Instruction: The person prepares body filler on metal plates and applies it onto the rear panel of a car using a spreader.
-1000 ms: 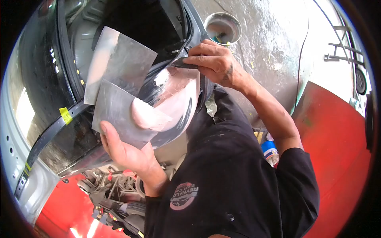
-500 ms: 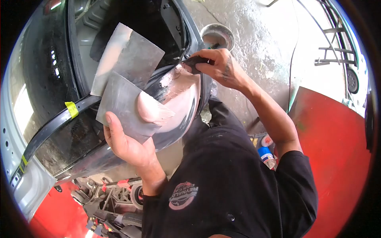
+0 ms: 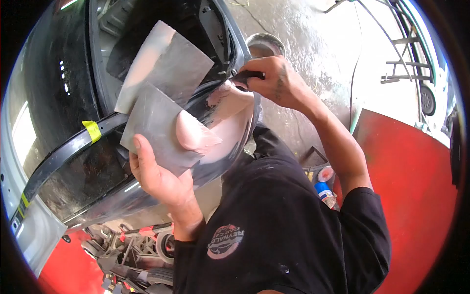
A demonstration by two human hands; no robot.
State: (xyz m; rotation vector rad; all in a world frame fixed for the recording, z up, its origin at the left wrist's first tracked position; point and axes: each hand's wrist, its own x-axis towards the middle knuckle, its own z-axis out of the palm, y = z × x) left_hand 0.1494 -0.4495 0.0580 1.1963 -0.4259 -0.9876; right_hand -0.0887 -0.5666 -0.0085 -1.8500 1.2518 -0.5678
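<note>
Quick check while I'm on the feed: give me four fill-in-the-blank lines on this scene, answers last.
1. The left hand holds a grey sheet bearing paste coloured ____.
2. Of the two hands, the one holding the black spreader is the ____ one.
3. The tape across the dark rail is ____.
4. The large panel beyond the right arm is mostly ____.

Missing words: pink; right; yellow; red.

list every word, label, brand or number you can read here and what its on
"REYNALD", ending unclear: round logo on the black shirt
"CAR CA", ending unclear: same logo
Blue-and-white container: print too small and blurred to read
</note>
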